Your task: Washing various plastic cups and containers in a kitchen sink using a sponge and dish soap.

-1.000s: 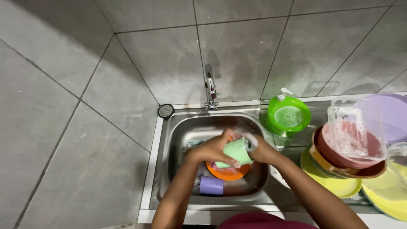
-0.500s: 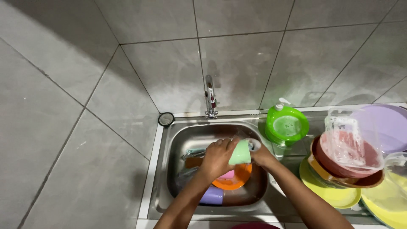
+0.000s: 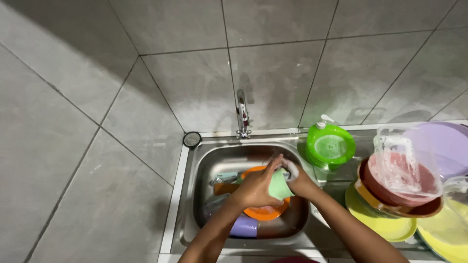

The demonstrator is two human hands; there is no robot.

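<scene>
My left hand [image 3: 256,187] grips a pale green cup [image 3: 280,186] over the steel sink [image 3: 195,195]. My right hand [image 3: 298,179] presses a soapy white sponge [image 3: 291,169] against the cup's upper edge. Below the cup lies an orange plate [image 3: 265,212], and a purple cup [image 3: 243,227] rests at the sink's near wall. More dishes sit further left in the basin, partly hidden by my hand.
A chrome tap [image 3: 241,114] stands behind the sink, with a round black stopper [image 3: 191,139] to its left. On the right counter sit a green bowl with a soap pump [image 3: 330,145], a clear plastic jug [image 3: 402,163], and stacked brown, yellow and purple plates [image 3: 385,221]. Grey tiles cover the walls.
The view has tilted so the sink sits lower in frame. My hands with the green cup shifted slightly right, and the sponge rubs its upper edge.
</scene>
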